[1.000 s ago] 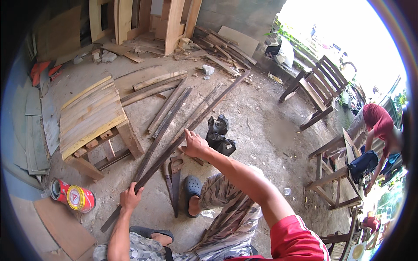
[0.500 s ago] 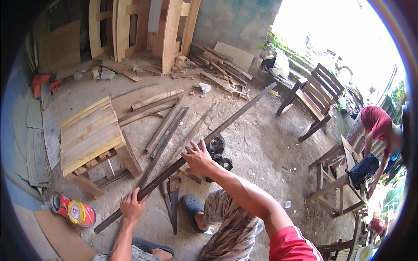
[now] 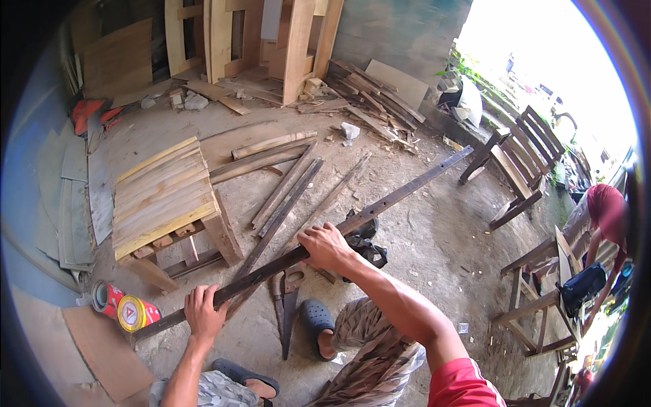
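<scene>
A long dark wooden bar [image 3: 390, 198] slants across in front of me, its far end up at the right and its near end by two red cans. Near the lower left end, my left hand [image 3: 205, 312] has its fingers wrapped over the bar. My right hand [image 3: 327, 245] grips it around the middle, with the fingers closed over the top. Small dark holes or notches show along the bar's face. Below it, two handsaws [image 3: 289, 308] lie on the ground beside my shoe [image 3: 317, 325]. A black plastic bag [image 3: 369, 251] sits just beyond my right hand.
A slatted wooden table [image 3: 163, 197] stands at left, red cans [image 3: 139, 313] nearer me. Loose timber strips [image 3: 291, 197] lie ahead, with a scrap pile [image 3: 380, 95] behind. At right are a wooden chair [image 3: 519, 169], a chair frame [image 3: 536, 305] and a bent-over person in red [image 3: 605, 210].
The bar has turned to a flatter slant, its far end lower and its near end raised toward the cans. My right hand's spread fingers have closed around it. The view has shifted left.
</scene>
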Available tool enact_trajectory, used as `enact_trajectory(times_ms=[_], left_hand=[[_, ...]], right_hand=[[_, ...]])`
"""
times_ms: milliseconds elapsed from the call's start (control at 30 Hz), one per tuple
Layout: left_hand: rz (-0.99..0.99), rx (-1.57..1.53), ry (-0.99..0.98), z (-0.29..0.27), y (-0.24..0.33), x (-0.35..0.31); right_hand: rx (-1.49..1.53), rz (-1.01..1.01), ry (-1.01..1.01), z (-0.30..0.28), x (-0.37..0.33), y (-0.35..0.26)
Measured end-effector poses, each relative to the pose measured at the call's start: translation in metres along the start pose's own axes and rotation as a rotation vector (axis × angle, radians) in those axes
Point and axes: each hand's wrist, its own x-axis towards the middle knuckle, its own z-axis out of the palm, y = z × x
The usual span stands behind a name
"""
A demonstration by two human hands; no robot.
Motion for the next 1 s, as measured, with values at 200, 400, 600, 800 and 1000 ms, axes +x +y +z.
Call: enact_trajectory(times_ms=[200,400,600,800,1000], left_hand=[[-0.017,-0.099,-0.072,-0.023,-0.001,0.006],[-0.251,-0.164,-0.221,-0.009,-0.004,0.01],[-0.341,-0.18,-0.271,0.006,0.025,0.033],[-0.341,-0.117,-0.302,0.009,0.049,0.048],[-0.341,-0.109,-0.279,0.027,0.051,0.044]], right_hand=[[-0.008,-0.025,0.054,0.001,0.002,-0.002],[-0.017,-0.048,0.08,0.012,-0.003,-0.001],[-0.082,0.064,0.045,0.018,-0.023,0.019],[-0.042,0.097,-0.059,0.026,-0.033,0.029],[-0.002,0.005,-0.173,0.035,-0.031,0.011]])
